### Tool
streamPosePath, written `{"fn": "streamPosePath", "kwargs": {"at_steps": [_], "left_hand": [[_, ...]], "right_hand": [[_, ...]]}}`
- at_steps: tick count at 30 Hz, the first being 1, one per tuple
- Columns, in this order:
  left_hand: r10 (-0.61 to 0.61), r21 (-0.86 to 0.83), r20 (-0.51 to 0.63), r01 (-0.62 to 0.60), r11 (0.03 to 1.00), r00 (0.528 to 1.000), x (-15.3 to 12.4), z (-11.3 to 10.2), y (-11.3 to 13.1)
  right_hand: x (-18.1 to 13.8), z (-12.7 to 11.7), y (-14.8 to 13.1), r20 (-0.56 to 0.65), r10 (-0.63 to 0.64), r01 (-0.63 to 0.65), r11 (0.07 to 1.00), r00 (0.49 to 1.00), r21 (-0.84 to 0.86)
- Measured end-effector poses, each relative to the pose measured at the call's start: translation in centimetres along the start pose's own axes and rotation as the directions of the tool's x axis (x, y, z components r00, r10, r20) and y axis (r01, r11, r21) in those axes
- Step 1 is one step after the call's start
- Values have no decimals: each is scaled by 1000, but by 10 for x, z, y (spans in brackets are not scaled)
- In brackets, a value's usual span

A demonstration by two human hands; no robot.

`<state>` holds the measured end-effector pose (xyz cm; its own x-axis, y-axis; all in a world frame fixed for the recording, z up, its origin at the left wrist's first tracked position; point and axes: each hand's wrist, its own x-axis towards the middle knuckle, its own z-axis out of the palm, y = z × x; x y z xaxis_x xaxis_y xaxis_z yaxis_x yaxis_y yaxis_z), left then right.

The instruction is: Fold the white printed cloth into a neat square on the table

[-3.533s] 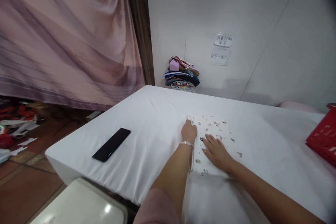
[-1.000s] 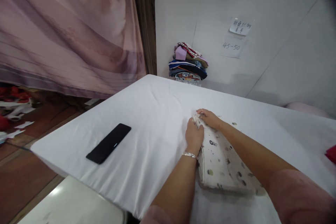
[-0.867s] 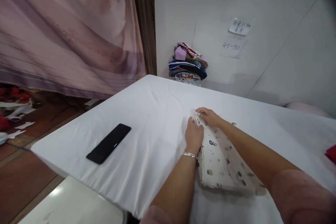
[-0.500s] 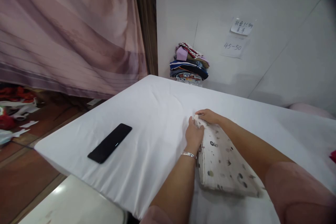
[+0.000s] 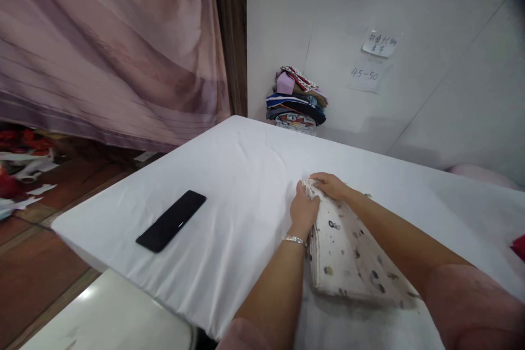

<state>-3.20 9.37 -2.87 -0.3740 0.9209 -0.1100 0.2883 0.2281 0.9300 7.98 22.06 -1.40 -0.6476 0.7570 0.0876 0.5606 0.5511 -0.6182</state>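
both hands meet at one corner of the printed cloth [image 5: 344,257], close beside each other, and from my distant seat that corner is what i watch. taking 12 o'clock as the far side of the table [image 5: 241,186], the main spread of the cloth lies toward 5 o'clock from where the fingers come together, flat on the table.

i have the left hand [image 5: 304,209] curled nearly closed around the left edge, gathered layers between thumb and fingers. the right hand [image 5: 330,186], at about 1 to 2 o'clock from it, has its fingers bent almost closed onto the same corner; i judge that a pinch, though its thumb hardly shows.

neither hand is clearly nearer, since both touch the cloth; the left simply covers more of the layered edge. that edge runs roughly from 12 to 6 o'clock, and the near edge heads off toward 3. the right forearm [image 5: 394,232] crosses above and hides the far right part, so i cannot tell which way the long axis goes.

the phone [image 5: 171,221] lies at 9 o'clock from the left hand, well apart from the cloth.
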Motion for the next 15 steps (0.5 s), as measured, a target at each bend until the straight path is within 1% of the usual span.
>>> {"fn": "streamPosePath", "kwargs": {"at_steps": [3,8,10,12,15], "left_hand": [[11,-20,12,-11,1000,1000,1,0,-2],[12,-68,35,-10,998,999,6,0,-4],[-1,-92,50,5,996,999,8,-1,-4],[-17,-112,60,24,993,998,10,-2,-3],[-32,-119,50,37,992,998,11,-2,-2]], "right_hand": [[-2,1,1,-25,-12,13,999,1000,50],[-3,-4,-3,12,8,-10,987,1000,163],[-2,-9,-5,53,17,-28,977,998,214],[0,-14,-6,128,27,-59,966,991,252],[7,-18,-6,219,47,-101,965,975,241]]}}
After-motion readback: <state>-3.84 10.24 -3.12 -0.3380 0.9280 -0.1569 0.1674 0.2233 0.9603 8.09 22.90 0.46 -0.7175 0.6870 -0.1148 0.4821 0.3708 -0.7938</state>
